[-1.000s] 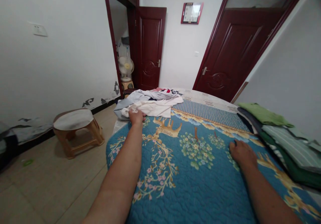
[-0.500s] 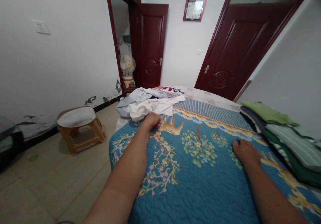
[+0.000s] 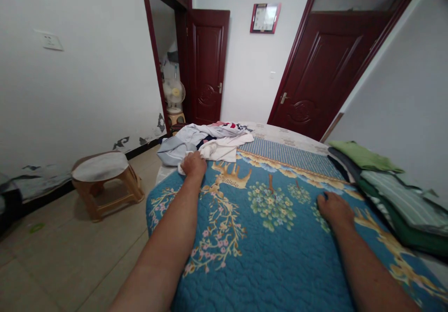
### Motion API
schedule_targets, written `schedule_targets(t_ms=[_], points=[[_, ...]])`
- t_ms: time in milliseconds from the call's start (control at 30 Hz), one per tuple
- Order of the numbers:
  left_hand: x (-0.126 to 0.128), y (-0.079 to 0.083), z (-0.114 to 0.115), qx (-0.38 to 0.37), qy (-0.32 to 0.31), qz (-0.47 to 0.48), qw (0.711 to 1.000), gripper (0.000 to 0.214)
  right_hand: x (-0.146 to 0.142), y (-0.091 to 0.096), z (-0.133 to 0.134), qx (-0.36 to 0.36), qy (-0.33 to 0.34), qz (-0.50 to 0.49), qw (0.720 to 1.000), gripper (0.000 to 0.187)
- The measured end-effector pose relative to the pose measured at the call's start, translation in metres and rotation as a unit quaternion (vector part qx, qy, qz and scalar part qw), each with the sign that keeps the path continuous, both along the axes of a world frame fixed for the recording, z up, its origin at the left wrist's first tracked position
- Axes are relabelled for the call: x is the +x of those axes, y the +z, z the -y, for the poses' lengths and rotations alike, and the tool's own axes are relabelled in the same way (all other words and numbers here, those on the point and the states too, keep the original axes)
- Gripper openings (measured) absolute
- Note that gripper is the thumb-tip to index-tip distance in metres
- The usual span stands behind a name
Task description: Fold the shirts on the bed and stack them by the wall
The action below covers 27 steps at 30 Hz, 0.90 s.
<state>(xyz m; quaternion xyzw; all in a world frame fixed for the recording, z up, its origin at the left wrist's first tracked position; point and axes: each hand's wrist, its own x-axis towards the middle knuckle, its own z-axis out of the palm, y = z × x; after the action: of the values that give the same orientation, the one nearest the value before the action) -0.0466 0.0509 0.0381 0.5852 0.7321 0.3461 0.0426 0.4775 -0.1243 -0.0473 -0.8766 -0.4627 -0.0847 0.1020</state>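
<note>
In the head view my left hand (image 3: 193, 163) is closed on a white garment (image 3: 224, 149) at the near edge of a loose clothes pile. A bit of its white cloth shows just left of my fingers. A light grey-blue garment (image 3: 170, 151) lies beside it, with dark cloth partly showing between. My right hand (image 3: 335, 211) rests on the blue quilted bedspread (image 3: 273, 260), near its printed trees. A small gap shows between the thumb and forefinger, and no item is visible in that hand; its other fingers are hidden.
Folded clothes (image 3: 395, 195), green and striped, are stacked at the right of the bed. A brown plastic stool (image 3: 105, 169) with a pale top stands on the tiled floor at left. Behind are an open door (image 3: 208, 65), a closed door (image 3: 318, 65) and a fan (image 3: 174, 91).
My left hand has moved left from the quilt's deer print to the white garment and closed on its near part, bunching it. My right hand stays on the quilt; the view has shifted slightly.
</note>
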Motion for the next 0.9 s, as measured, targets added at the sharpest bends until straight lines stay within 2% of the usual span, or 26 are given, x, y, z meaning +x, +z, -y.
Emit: schedule_targets(t_ms=[33, 100, 167, 200, 267, 367, 433, 500, 533, 633, 700, 767, 833, 900], points=[[0.009, 0.002, 0.002, 0.013, -0.049, 0.014, 0.999, 0.02, 0.0, 0.0, 0.0, 0.001, -0.001, -0.001, 1.0, 0.065], [0.033, 0.005, 0.01, 0.021, -0.191, 0.056, 0.98, 0.018, 0.0, 0.0, -0.001, 0.001, -0.003, -0.003, 1.0, 0.064], [0.063, 0.005, 0.024, -0.01, -0.347, 0.083, 0.934, 0.016, -0.001, 0.001, -0.001, 0.0, -0.005, -0.003, 1.0, 0.063], [0.078, 0.004, 0.032, -0.033, -0.405, 0.083, 0.91, 0.018, -0.001, 0.001, -0.001, -0.001, -0.005, -0.003, 1.0, 0.063], [0.103, -0.001, 0.048, -0.102, -0.523, 0.074, 0.843, 0.027, -0.001, 0.002, -0.001, -0.001, -0.007, -0.003, 1.0, 0.063], [0.122, -0.007, 0.06, -0.157, -0.644, 0.053, 0.747, 0.04, -0.003, 0.003, 0.0, 0.004, -0.012, -0.01, 1.0, 0.062], [0.123, -0.011, 0.059, -0.159, -0.668, 0.059, 0.725, 0.041, -0.004, 0.005, 0.001, 0.008, -0.01, -0.014, 1.0, 0.061], [0.12, -0.015, 0.051, -0.16, -0.658, 0.09, 0.731, 0.04, -0.005, 0.006, 0.001, 0.009, -0.006, -0.014, 1.0, 0.061], [0.118, -0.017, 0.046, -0.154, -0.636, 0.109, 0.748, 0.038, -0.006, 0.007, 0.001, 0.01, -0.005, -0.013, 1.0, 0.061], [0.112, -0.028, 0.033, -0.108, -0.51, 0.154, 0.84, 0.033, -0.006, 0.007, 0.001, 0.013, -0.009, -0.012, 1.0, 0.06], [0.109, -0.033, 0.028, -0.088, -0.452, 0.148, 0.875, 0.037, -0.006, 0.007, 0.001, 0.012, -0.009, -0.013, 1.0, 0.06], [0.11, -0.035, 0.028, -0.077, -0.468, 0.118, 0.872, 0.045, -0.006, 0.006, 0.001, 0.013, -0.007, -0.015, 1.0, 0.059], [0.115, -0.036, 0.032, -0.056, -0.521, 0.073, 0.849, 0.051, -0.008, 0.006, 0.001, 0.029, 0.015, -0.016, 0.999, 0.058], [0.123, -0.035, 0.039, -0.032, -0.569, 0.031, 0.821, 0.053, -0.014, 0.007, 0.0, 0.062, 0.066, -0.016, 0.996, 0.058]])
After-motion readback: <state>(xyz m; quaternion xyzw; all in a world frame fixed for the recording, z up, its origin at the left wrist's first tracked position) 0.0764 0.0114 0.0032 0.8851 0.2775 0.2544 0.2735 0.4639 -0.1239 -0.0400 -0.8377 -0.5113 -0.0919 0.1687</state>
